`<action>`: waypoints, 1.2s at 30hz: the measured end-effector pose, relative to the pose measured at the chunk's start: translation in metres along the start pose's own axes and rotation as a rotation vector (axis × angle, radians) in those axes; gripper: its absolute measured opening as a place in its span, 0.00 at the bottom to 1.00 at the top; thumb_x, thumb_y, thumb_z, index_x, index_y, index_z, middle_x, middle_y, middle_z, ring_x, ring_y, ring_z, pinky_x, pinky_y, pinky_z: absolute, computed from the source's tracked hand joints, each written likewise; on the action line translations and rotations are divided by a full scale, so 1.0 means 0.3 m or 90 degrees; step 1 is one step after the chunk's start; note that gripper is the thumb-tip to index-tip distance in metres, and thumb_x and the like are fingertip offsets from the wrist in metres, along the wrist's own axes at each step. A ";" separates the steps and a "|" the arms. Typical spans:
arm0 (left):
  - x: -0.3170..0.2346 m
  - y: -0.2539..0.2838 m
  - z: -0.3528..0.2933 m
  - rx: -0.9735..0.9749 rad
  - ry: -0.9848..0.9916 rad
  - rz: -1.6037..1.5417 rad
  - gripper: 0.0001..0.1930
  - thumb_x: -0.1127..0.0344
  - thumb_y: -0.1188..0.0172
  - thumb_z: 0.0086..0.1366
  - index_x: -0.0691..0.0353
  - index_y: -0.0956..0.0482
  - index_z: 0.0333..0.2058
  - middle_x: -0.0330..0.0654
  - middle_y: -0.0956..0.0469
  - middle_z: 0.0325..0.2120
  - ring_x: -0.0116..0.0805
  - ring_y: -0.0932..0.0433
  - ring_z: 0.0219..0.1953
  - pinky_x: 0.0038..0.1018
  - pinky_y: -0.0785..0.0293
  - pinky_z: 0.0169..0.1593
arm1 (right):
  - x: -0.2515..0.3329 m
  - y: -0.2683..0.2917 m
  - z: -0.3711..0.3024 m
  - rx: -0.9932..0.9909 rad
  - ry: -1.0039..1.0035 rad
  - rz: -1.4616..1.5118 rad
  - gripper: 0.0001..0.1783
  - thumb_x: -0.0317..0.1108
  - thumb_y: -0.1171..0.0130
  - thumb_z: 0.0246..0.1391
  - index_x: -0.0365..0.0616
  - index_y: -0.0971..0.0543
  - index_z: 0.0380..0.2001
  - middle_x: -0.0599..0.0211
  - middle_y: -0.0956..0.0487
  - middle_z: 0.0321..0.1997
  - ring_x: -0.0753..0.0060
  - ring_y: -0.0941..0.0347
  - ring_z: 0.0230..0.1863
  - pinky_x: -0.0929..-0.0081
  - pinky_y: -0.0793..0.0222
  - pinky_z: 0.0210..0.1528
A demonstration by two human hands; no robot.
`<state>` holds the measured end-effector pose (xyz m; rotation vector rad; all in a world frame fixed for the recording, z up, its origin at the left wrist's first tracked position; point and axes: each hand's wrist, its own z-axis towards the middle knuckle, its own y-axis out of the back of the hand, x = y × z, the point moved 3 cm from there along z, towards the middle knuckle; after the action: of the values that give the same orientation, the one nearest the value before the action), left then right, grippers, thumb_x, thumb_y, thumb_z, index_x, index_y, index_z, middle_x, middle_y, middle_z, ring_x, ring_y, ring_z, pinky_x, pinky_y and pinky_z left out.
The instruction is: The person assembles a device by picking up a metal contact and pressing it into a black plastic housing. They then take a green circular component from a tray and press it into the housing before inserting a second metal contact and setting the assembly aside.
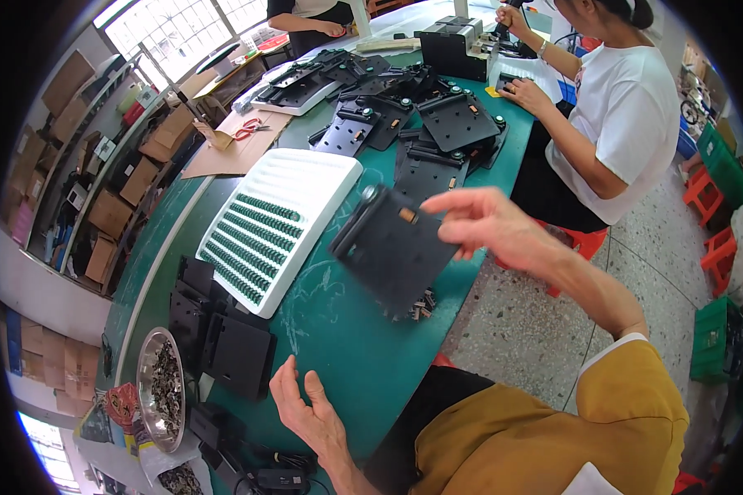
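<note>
Worktable (347, 355), dark green on top, reaches away from the person, its far half heaped with flat black plates (458, 120) dotted with small holes. Nearer stands a white rectangular foam tray (309, 177) with grooves. The flat, squarish matt-black plate (392, 256) in hand is above the table, just right of the tray, tilted and slightly blurred; a dark rounded bar runs along its left edge. A shiny oval metal bowl (146, 384) at the near left holds a mound of small dark metallic bits. The right hand (489, 221) has its thumb and fingers clamped on the plate's upper right edge. The left hand (309, 412) is empty, fingers and thumb apart, beside a stack of black plates (238, 355). Red-handled scissors (246, 129) lie on brown cardboard (210, 161). Small metal parts (423, 304) sit below the held plate. Its corner bears a pale round knob (369, 193), and near its upper edge is a little copper-coloured piece (408, 215). Finest are the dark green coils (252, 243) lining the tray's grooves.
</note>
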<state>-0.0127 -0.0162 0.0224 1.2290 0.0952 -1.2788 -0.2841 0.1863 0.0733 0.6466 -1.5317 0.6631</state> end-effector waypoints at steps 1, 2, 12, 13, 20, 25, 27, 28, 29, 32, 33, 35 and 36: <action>0.001 -0.001 -0.002 0.000 0.000 0.001 0.18 0.61 0.43 0.72 0.70 0.24 0.51 0.50 0.25 0.45 0.47 0.24 0.46 0.38 0.25 0.50 | 0.011 0.039 0.013 -0.023 0.015 -0.014 0.22 0.29 0.39 0.56 0.37 0.22 0.54 0.73 0.20 0.32 0.84 0.24 0.26 0.85 0.26 0.30; 0.002 -0.001 -0.002 0.000 0.002 -0.003 0.17 0.62 0.43 0.71 0.70 0.24 0.51 0.50 0.25 0.45 0.47 0.24 0.46 0.37 0.25 0.50 | 0.025 0.078 0.030 -0.045 0.031 -0.029 0.21 0.28 0.39 0.57 0.39 0.22 0.54 0.75 0.21 0.31 0.86 0.25 0.26 0.86 0.27 0.30; -0.014 -0.003 -0.014 0.007 -0.016 -0.013 0.16 0.64 0.42 0.70 0.69 0.23 0.51 0.48 0.25 0.44 0.45 0.24 0.44 0.36 0.25 0.47 | 0.126 0.600 0.241 -0.352 0.109 -0.026 0.18 0.29 0.39 0.62 0.42 0.22 0.55 0.75 0.20 0.34 0.85 0.24 0.27 0.89 0.25 0.31; -0.016 -0.004 -0.014 0.005 -0.015 -0.012 0.16 0.64 0.42 0.70 0.69 0.23 0.51 0.48 0.25 0.44 0.45 0.24 0.44 0.36 0.25 0.47 | 0.134 0.625 0.261 -0.388 0.104 -0.036 0.19 0.28 0.39 0.61 0.41 0.23 0.55 0.74 0.20 0.34 0.84 0.24 0.27 0.89 0.25 0.31; -0.012 -0.006 -0.013 0.017 0.000 -0.007 0.15 0.67 0.41 0.69 0.68 0.22 0.51 0.47 0.25 0.44 0.43 0.23 0.42 0.34 0.25 0.45 | 0.155 0.614 0.462 -0.371 0.074 0.017 0.18 0.26 0.39 0.61 0.39 0.24 0.54 0.72 0.20 0.34 0.80 0.23 0.28 0.85 0.24 0.30; -0.016 -0.007 -0.014 0.025 0.010 -0.009 0.14 0.67 0.41 0.69 0.68 0.22 0.50 0.48 0.25 0.45 0.44 0.23 0.42 0.35 0.25 0.45 | 0.150 0.506 0.620 -0.351 0.054 0.068 0.13 0.25 0.37 0.59 0.41 0.21 0.48 0.70 0.21 0.32 0.75 0.22 0.28 0.83 0.24 0.27; -0.006 -0.005 -0.017 0.035 0.011 0.007 0.15 0.68 0.40 0.68 0.67 0.22 0.50 0.48 0.25 0.45 0.46 0.23 0.44 0.36 0.25 0.45 | 0.126 0.465 0.701 -0.365 0.059 0.109 0.11 0.24 0.37 0.58 0.39 0.21 0.45 0.67 0.20 0.31 0.72 0.22 0.27 0.81 0.24 0.26; -0.007 -0.007 -0.017 0.034 0.012 0.007 0.15 0.68 0.40 0.68 0.67 0.22 0.50 0.48 0.25 0.45 0.46 0.23 0.44 0.36 0.25 0.45 | 0.118 0.447 0.733 -0.385 0.064 0.150 0.09 0.23 0.36 0.57 0.38 0.21 0.41 0.64 0.20 0.30 0.69 0.21 0.26 0.78 0.24 0.24; -0.009 -0.007 -0.016 0.038 0.014 0.004 0.15 0.68 0.40 0.67 0.67 0.22 0.50 0.49 0.25 0.45 0.47 0.23 0.44 0.37 0.25 0.46 | 0.112 0.432 0.763 -0.414 0.058 0.184 0.03 0.21 0.37 0.56 0.38 0.20 0.34 0.63 0.20 0.30 0.67 0.21 0.26 0.77 0.24 0.23; -0.010 -0.006 -0.018 0.047 0.017 0.007 0.16 0.68 0.39 0.66 0.67 0.21 0.51 0.49 0.24 0.46 0.48 0.23 0.46 0.38 0.26 0.47 | 0.095 0.393 0.847 -0.459 0.064 0.217 0.04 0.19 0.38 0.56 0.39 0.19 0.30 0.62 0.20 0.29 0.65 0.21 0.26 0.77 0.25 0.21; -0.008 -0.006 -0.019 0.053 0.016 0.014 0.16 0.69 0.39 0.66 0.67 0.21 0.51 0.49 0.24 0.46 0.48 0.23 0.47 0.38 0.26 0.47 | 0.090 0.370 0.865 -0.470 0.054 0.191 0.05 0.21 0.39 0.58 0.41 0.22 0.38 0.63 0.20 0.31 0.68 0.21 0.27 0.78 0.24 0.24; -0.004 -0.007 -0.020 0.054 0.023 0.013 0.16 0.69 0.39 0.65 0.67 0.21 0.51 0.49 0.24 0.46 0.48 0.24 0.47 0.38 0.26 0.48 | 0.075 0.342 0.925 -0.513 0.037 0.197 0.05 0.20 0.40 0.58 0.41 0.21 0.37 0.63 0.20 0.30 0.68 0.21 0.26 0.78 0.25 0.22; -0.004 -0.008 -0.020 0.057 0.024 0.007 0.16 0.69 0.39 0.65 0.66 0.21 0.51 0.49 0.24 0.46 0.48 0.24 0.48 0.38 0.26 0.48 | 0.063 0.346 0.951 -0.560 0.023 0.201 0.06 0.19 0.40 0.57 0.41 0.21 0.35 0.62 0.20 0.30 0.67 0.21 0.24 0.78 0.26 0.21</action>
<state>-0.0117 -0.0105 0.0191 1.3289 0.0592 -1.2619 -0.5537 0.0453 0.0743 -0.2737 -1.7086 0.1701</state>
